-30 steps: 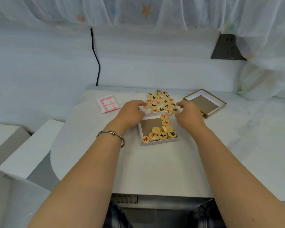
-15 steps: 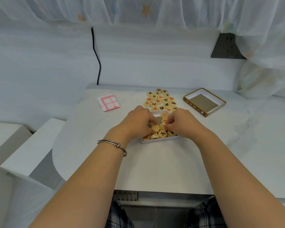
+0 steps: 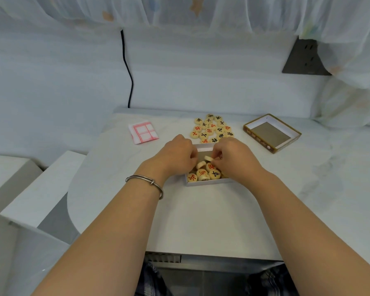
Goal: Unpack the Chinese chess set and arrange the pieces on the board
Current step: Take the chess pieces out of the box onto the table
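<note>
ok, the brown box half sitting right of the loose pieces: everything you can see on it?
The box half is a shallow rectangular tray, cardboard by its look: brown outer walls with a pale pattern, white inner walls, grey-brown floor. It lies flat, open side up, on the white table, angled to its front edge, right of the loose pieces and apart from them. Nothing lies in it. Neither the left hand nor the right hand, which pinches a chess piece, touches it.

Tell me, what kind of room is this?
Probably a room at home, maybe a bedroom. There is a thin curtain with stars on it, a socket beside it, and a small white table with chess pieces on it.
</note>
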